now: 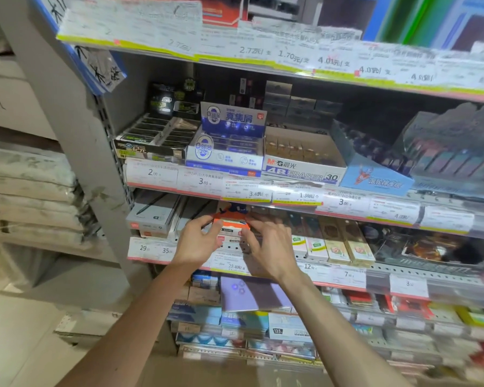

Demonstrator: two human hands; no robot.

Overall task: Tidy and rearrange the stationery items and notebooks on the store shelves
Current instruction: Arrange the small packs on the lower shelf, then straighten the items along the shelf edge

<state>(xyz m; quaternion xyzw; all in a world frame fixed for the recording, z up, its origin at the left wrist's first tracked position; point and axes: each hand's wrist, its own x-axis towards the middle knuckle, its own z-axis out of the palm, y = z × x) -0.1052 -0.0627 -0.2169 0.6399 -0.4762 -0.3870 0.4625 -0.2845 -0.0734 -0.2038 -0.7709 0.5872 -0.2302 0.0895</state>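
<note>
Shelf unit (347, 216) fills the view w/ tiered rows, each edged by a price-tag strip so stock faces the aisle; the row being worked is the third down. Above it sit open display boxes, front lips cut low so items can be seen and picked — black eraser tray (148, 141) far left, blue-white eraser box (229, 141) next, then the 4B eraser carton (302, 163) to its right. On the worked row, grey pen boxes (154, 216) lie flat at left; slim upright packs (344, 244) stand in a line at right, probably to save width. Lower down, a lilac notebook (252, 294) lies on stacked packs. Task item now: small orange-and-white box (231, 226), on top of a short stack at the row's front edge, approx. centre-left. Left hand (199, 241) comes in from the left, thumb and fingers curled on the box's left end; right hand (268, 247) mirrors it, fingers (248, 236) bent over the right end and front face. So the box sits between both sets of fingers, pinched end to end — looks like a two-handed grip to square it w/ the stack under it, though lifting vs. pushing back can't be told. Fingertips on the far side are hidden.
</note>
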